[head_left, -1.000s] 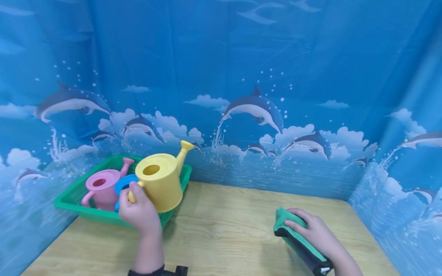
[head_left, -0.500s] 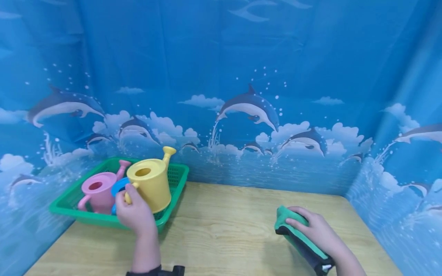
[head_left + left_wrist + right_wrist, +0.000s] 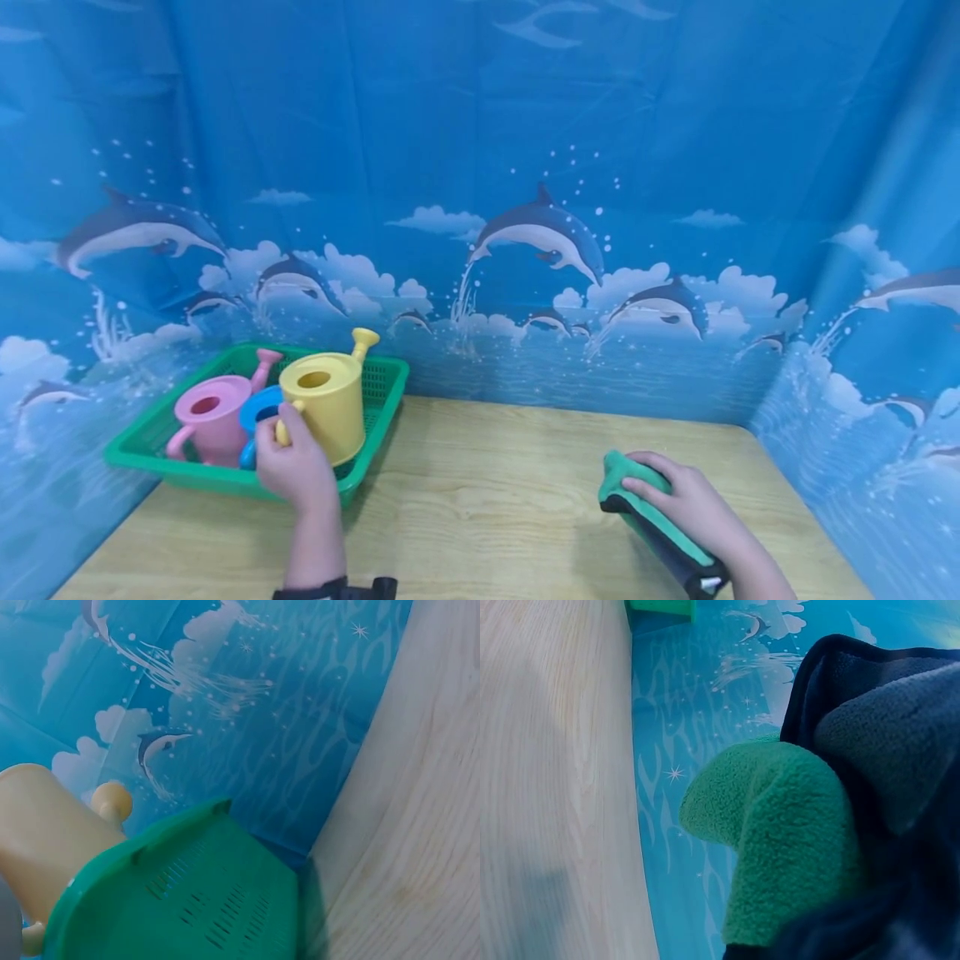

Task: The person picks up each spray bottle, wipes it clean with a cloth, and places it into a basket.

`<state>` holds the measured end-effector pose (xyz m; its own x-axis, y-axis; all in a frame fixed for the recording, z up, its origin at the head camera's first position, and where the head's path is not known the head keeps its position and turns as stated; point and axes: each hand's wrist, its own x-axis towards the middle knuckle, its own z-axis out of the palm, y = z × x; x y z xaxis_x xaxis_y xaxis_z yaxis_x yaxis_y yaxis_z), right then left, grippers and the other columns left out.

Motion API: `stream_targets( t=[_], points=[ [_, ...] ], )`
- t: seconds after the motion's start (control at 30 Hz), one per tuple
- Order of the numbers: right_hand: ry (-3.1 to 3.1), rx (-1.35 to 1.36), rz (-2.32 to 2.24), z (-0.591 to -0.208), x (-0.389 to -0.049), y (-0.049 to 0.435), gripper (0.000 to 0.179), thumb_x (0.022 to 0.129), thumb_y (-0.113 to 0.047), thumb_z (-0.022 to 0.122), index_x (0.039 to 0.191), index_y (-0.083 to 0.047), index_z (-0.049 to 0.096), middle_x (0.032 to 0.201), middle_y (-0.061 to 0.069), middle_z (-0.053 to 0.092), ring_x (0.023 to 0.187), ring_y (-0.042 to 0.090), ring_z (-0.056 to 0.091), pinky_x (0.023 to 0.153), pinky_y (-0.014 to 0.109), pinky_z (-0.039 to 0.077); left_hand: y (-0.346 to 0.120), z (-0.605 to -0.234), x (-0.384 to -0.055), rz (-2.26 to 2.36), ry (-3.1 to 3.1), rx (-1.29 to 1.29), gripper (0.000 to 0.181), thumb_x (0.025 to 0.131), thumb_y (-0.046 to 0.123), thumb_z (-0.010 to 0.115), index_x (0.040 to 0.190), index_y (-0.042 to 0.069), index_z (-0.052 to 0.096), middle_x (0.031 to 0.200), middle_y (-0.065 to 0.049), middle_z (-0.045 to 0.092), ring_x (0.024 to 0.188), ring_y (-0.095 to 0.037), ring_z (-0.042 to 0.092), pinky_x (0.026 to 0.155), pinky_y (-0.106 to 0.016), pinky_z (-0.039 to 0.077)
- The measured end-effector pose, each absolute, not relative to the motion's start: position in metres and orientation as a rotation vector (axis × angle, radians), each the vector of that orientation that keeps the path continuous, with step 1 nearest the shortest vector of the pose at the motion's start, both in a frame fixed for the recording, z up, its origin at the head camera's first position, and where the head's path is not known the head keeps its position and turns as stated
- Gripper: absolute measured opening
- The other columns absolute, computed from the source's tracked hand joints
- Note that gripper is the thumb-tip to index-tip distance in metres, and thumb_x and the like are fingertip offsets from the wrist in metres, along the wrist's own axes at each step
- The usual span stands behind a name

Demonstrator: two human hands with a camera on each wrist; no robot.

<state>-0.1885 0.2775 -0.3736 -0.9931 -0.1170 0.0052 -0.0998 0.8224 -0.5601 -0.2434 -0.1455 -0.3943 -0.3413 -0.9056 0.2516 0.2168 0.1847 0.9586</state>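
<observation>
My left hand [image 3: 296, 462] pinches the handle of a yellow watering can [image 3: 337, 408]. The can stands upright at the right side of a green plastic basket [image 3: 202, 480], its spout toward the back. In the left wrist view the can [image 3: 52, 832] shows above the basket's slotted wall [image 3: 217, 892]. Left of it in the basket are a blue watering can [image 3: 258, 407], partly hidden by my hand, and a pink watering can [image 3: 216, 429]. At the right, my right hand [image 3: 697, 504] grips a folded green and dark cloth [image 3: 617, 475], its fleecy surface [image 3: 795, 832] filling much of the right wrist view.
A pale wooden table [image 3: 480, 492] bears the basket at its left end. Blue curtains [image 3: 450, 125] printed with dolphins hang behind the table and along both sides.
My left hand has lowered the yellow watering can into the basket, moving slightly left and down. The right hand keeps its hold on the cloth. The head view has shifted a little.
</observation>
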Motion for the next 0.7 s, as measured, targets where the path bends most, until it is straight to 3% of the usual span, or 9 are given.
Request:
stream_targets(
  t=[0.17, 0.27, 0.47, 0.7],
  points=[
    [2.98, -0.153, -0.89, -0.373, -0.187, 0.282, 0.064, 0.091, -0.054, 0.056, 0.135, -0.008, 0.053, 0.135, 0.021, 0.055, 0.123, 0.045, 0.051, 0.094, 0.059, 0.045, -0.145, -0.4, -0.249, -1.29, -1.56, 0.662, 0.04, 0.099, 0.039, 0.047, 0.091, 0.002, 0.059, 0.076, -0.011, 0.059, 0.074, -0.026, 0.055, 0.065, -0.034, 0.035],
    [2.974, -0.141, -0.891, -0.373, -0.187, 0.285, 0.064, 0.091, -0.054, 0.056, 0.135, -0.008, 0.052, 0.134, 0.021, 0.055, 0.122, 0.045, 0.052, 0.093, 0.058, 0.045, -0.146, -0.403, -0.251, -1.272, -1.64, 0.638, 0.043, 0.1, 0.039, 0.043, 0.098, -0.002, 0.058, 0.086, -0.024, 0.061, 0.083, -0.04, 0.057, 0.068, -0.042, 0.034],
    [2.985, -0.117, -0.889, -0.373, -0.188, 0.293, 0.063, 0.092, -0.054, 0.055, 0.135, -0.008, 0.052, 0.133, 0.022, 0.056, 0.121, 0.046, 0.052, 0.092, 0.058, 0.046, -0.148, -0.405, -0.253, -1.295, -1.802, 0.655, 0.047, 0.103, 0.041, 0.033, 0.108, -0.001, 0.053, 0.096, -0.025, 0.061, 0.091, -0.044, 0.056, 0.073, -0.052, 0.037],
    [2.978, -0.14, -0.912, -0.376, -0.187, 0.296, 0.06, 0.092, -0.053, 0.056, 0.133, -0.01, 0.054, 0.131, 0.018, 0.059, 0.119, 0.042, 0.055, 0.092, 0.056, 0.047, -0.157, -0.404, -0.252, -1.362, -1.964, 0.589, 0.052, 0.106, 0.038, 0.023, 0.121, -0.006, 0.044, 0.117, -0.032, 0.054, 0.11, -0.049, 0.05, 0.091, -0.062, 0.037]
  ],
)
